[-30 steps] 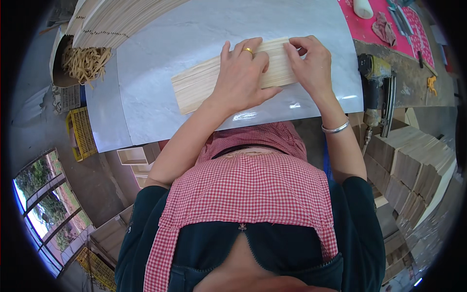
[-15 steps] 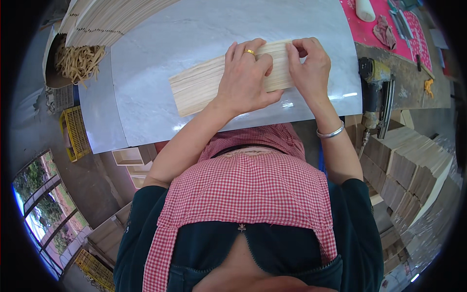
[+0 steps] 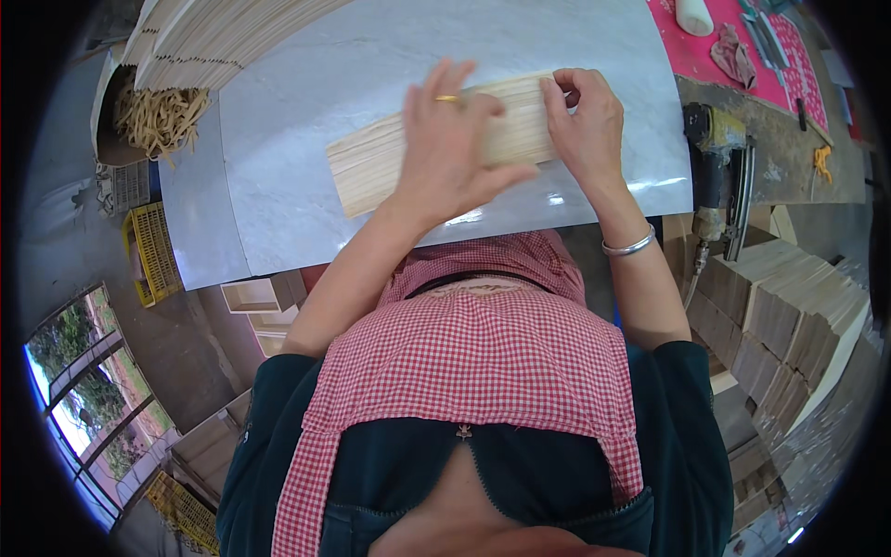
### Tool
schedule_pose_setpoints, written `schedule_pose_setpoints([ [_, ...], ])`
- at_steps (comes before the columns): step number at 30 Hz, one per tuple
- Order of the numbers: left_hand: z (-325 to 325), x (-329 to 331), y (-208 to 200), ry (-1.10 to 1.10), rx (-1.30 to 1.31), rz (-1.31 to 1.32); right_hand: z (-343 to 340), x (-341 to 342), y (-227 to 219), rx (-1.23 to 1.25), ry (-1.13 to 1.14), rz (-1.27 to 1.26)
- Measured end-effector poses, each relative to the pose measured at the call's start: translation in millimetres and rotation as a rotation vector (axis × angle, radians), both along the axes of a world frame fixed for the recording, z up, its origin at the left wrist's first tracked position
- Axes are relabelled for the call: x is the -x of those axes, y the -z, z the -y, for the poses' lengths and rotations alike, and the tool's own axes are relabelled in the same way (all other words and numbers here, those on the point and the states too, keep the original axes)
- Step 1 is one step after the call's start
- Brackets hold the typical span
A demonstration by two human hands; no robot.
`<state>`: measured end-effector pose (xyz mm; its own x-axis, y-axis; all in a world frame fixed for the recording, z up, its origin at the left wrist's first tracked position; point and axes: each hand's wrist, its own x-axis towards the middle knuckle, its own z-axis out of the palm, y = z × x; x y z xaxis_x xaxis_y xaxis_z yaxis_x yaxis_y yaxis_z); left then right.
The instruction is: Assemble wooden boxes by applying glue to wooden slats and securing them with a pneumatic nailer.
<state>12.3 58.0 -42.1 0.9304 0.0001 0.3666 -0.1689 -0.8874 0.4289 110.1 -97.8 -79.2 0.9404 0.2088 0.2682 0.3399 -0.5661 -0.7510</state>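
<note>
Shifted toward nine o'clock, the left hand (image 3: 447, 148) spreads over a pale wooden board (image 3: 525, 121) at twelve o'clock; the right hand (image 3: 592, 125) seems to pinch its two-o'clock end. Likely light, stiff; best held by its edges.

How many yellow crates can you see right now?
2. One yellow crate is beside the left edge of the table; the other yellow crate is near the picture's lower-left rim. More may be hidden.

left hand (image 3: 445, 139) blurred, board (image 3: 371, 165) partly covered, slat stack (image 3: 218, 42) cut off
</note>
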Motion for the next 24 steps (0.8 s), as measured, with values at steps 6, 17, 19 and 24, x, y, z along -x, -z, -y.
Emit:
schedule_pose_setpoints([
  [6, -85, 67, -1, -0.618, 0.080, 0.031, 4, -2, 1, -0.006, 0.004, 0.002],
  [17, -99, 90, 1, -0.864, 0.852, -0.199, 4, -5, 1, 0.066, -0.038, 0.097],
  [19, -100, 90, 1, -0.864, 0.858, -0.215, 4, -6, 2, 0.065, -0.056, 0.109],
  [24, -97, 90, 0, -0.868, 0.869, -0.210, 5, -8, 2, 0.093, -0.081, 0.185],
])
